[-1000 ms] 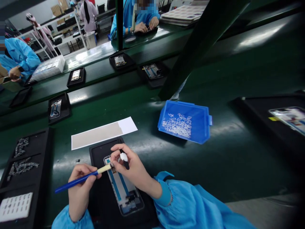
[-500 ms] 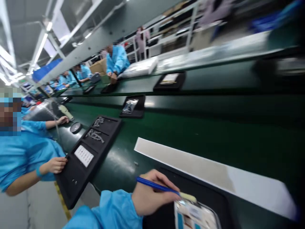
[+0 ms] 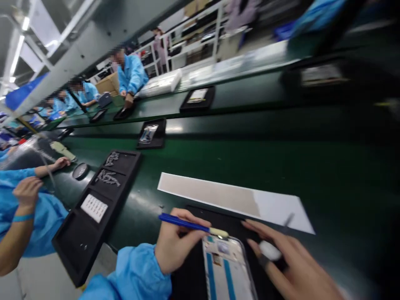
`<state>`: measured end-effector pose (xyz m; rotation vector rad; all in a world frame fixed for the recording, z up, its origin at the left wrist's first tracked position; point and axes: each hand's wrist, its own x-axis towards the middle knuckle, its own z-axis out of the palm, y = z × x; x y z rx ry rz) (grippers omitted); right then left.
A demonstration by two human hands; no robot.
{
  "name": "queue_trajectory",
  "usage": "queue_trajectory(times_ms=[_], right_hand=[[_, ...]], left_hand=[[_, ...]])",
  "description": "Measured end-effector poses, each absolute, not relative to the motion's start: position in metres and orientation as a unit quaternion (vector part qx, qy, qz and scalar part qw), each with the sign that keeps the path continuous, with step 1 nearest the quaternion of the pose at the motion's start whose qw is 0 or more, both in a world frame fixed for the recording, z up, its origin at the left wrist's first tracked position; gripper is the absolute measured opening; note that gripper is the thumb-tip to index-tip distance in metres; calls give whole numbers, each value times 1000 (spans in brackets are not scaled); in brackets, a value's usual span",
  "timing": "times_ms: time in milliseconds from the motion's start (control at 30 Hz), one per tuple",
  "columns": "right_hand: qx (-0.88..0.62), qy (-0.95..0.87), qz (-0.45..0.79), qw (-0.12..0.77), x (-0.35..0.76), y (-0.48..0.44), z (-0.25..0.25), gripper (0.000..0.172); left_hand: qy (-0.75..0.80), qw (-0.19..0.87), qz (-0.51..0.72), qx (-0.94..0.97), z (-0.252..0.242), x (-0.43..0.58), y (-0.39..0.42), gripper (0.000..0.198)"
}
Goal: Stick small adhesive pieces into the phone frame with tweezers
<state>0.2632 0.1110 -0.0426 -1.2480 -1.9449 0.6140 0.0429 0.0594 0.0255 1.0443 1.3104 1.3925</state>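
Note:
My left hand (image 3: 178, 243) is closed round a slim blue pen-like tool (image 3: 184, 222) with a cream-coloured end. Its fingertips are at the upper left corner of an opened phone (image 3: 220, 275), and the tool's cream end is above the phone's top edge. The phone shows a silvery inside with two blue strips, and lies on a black tray or mat (image 3: 187, 275). To the right of the phone is my right hand (image 3: 290, 258), its fingers bent around a rounded white thing (image 3: 270, 251) with a dark part. Blur and the fingers hide what that thing is.
A long paper strip (image 3: 212, 193) lies beyond the phone on the green bench. At left is a black compartment tray (image 3: 108, 208) with small parts and a white label sheet (image 3: 94, 207). A co-worker's hand (image 3: 28, 191) is beside it. Smaller black trays (image 3: 152, 133) stand farther back.
My right hand has come into view at the right of the phone with the white thing. The view has shifted. The co-worker's near hand has lifted away from the compartment tray.

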Motion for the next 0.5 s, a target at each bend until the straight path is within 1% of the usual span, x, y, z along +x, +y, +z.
queue_trajectory(times_ms=[133,200,300,400,500], right_hand=[[-498,-727,257,397,262,106,-37,30],[-495,-725,252,407,258,105,-30,27],[-477,-730,247,423,254,103,-21,24],[-478,-733,239,421,252,100,-16,27],[-474,-742,226,416,252,98,-13,30]], left_hand=[[553,400,523,510,29,38,65,13],[556,358,500,559,32,36,71,8],[561,292,459,624,37,36,83,7],[550,229,414,689,37,37,92,8],[544,202,379,721,33,37,96,11]])
